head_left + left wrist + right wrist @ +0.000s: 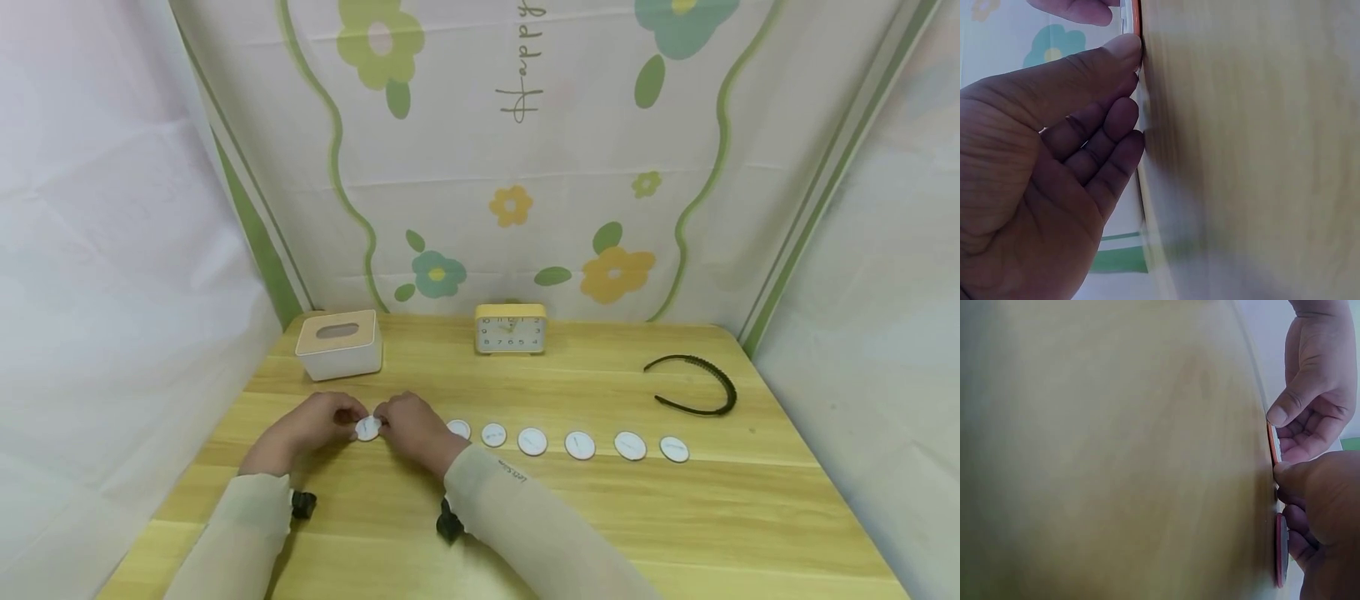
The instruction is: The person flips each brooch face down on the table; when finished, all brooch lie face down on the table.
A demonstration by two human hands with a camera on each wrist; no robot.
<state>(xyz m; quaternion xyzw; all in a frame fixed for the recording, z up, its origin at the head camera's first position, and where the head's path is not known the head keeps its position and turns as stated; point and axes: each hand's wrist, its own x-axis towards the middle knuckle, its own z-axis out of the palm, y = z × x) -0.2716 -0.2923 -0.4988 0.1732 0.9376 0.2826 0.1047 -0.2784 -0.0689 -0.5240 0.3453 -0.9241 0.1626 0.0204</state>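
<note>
At the left end of a row on the table, a small round white disc [367,428] with faint writing lies between the two hands. My left hand [322,421] pinches its left edge with thumb and fingers. From the other side my right hand [416,429] pinches the right edge. The right wrist view shows the disc's orange-red rim [1273,444] low at the tabletop, with both thumbs on it. Another disc [1282,550] with a reddish rim sits just beside my right hand's fingers.
Rightward runs a row of several more white discs [532,442], one partly behind my right hand. A tissue box [341,354] stands back left, a yellow-framed clock [511,330] back centre. A black headband [723,392] lies at the right. Patterned cloth [450,150] encloses the table.
</note>
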